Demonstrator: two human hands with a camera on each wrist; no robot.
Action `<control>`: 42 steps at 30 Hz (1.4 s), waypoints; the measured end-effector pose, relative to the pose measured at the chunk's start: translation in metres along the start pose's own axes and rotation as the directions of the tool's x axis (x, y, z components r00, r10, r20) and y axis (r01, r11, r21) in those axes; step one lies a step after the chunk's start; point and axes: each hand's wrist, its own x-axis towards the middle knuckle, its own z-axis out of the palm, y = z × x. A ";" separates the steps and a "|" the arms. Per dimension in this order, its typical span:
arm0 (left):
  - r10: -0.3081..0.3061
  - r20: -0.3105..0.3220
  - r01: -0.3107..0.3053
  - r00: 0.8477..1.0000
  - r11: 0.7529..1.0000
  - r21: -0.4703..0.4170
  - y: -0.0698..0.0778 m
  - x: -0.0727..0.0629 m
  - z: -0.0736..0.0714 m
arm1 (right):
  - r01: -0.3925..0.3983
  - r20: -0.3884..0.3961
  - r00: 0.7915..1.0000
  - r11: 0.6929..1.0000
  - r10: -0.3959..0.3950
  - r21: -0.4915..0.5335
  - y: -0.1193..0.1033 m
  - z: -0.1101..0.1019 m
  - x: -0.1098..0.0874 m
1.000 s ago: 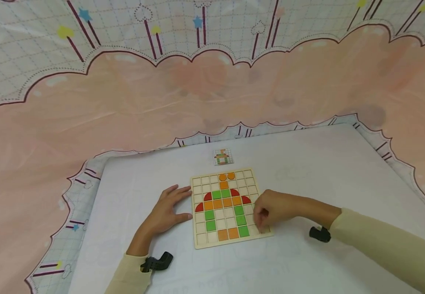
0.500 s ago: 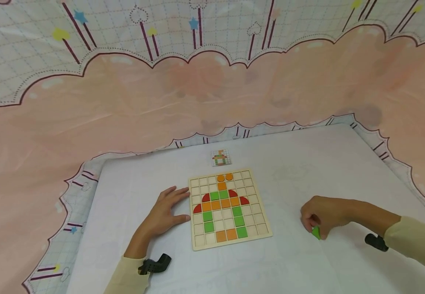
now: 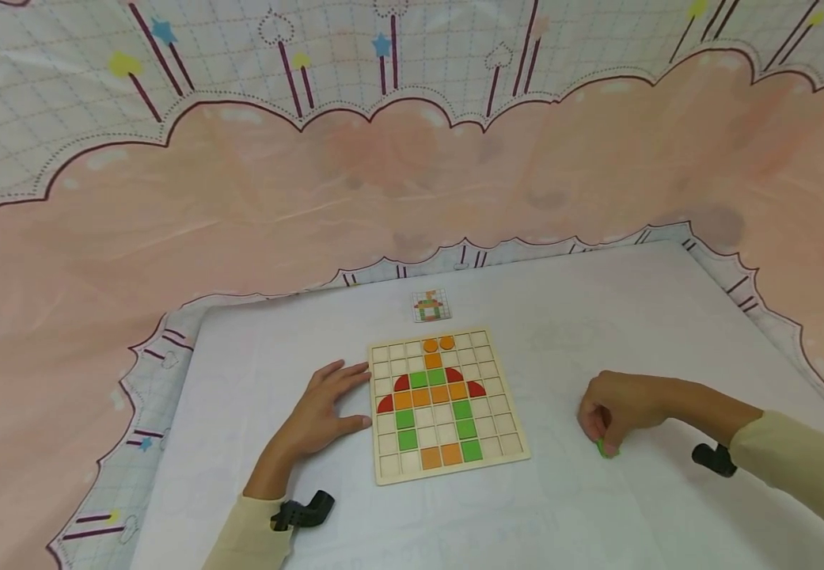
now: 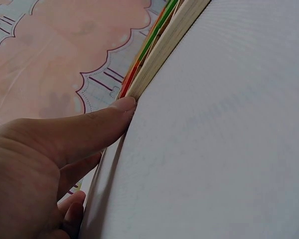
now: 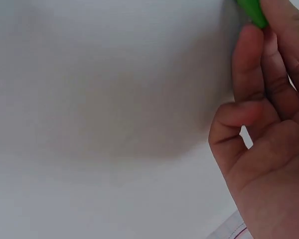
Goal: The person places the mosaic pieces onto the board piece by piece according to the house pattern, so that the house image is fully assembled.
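Right of the board, my right hand (image 3: 618, 408) pinches a small green piece (image 3: 604, 451) between thumb and fingers, low over the white tabletop. In the right wrist view only a pointed bit of that green piece (image 5: 253, 11) shows at the top edge, the rest hidden by fingers. My left hand (image 3: 317, 412) lies spread at the left side of a wooden grid board (image 3: 390, 467), its thumb touching the board's edge (image 4: 159, 55) in the left wrist view. On the board sit orange and green squares, red quarter-rounds (image 3: 385, 404) and two orange discs (image 3: 430, 346).
Behind the board lies a small pattern card (image 3: 430, 305) with a similar coloured figure on a grid. White covering (image 3: 568, 317) spreads over the tabletop. A peach patterned cloth (image 3: 454, 190) rises beyond its far edge.
My right hand has moved right, away from the board's lower right corner, and now has the green piece in its fingers. Over the last half second it shifted slightly left. My left hand stays put.
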 end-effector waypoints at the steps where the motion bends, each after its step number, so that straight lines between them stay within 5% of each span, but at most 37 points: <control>1: 0.000 -0.001 0.000 1.000 1.000 0.004 0.000 0.000 0.000 | 0.002 0.002 1.000 1.000 -0.002 0.008 -0.002 -0.001 0.003; 12: -0.002 0.003 0.002 1.000 1.000 -0.005 0.000 0.001 0.000 | 0.172 0.011 0.985 0.982 -0.173 0.077 -0.066 0.002 0.081; 22: 0.002 0.010 -0.002 1.000 1.000 -0.020 0.001 0.001 -0.003 | 0.311 0.007 0.950 0.946 -0.313 0.094 -0.135 0.029 0.144; 29: 0.009 0.013 -0.008 1.000 1.000 -0.028 0.000 0.000 -0.004 | 0.313 -0.045 0.949 0.950 -0.312 0.014 -0.156 0.052 0.161; 42: 0.020 0.002 -0.020 1.000 0.999 -0.027 -0.001 -0.001 -0.004 | 0.250 -0.152 0.953 0.963 -0.264 -0.106 -0.167 0.067 0.162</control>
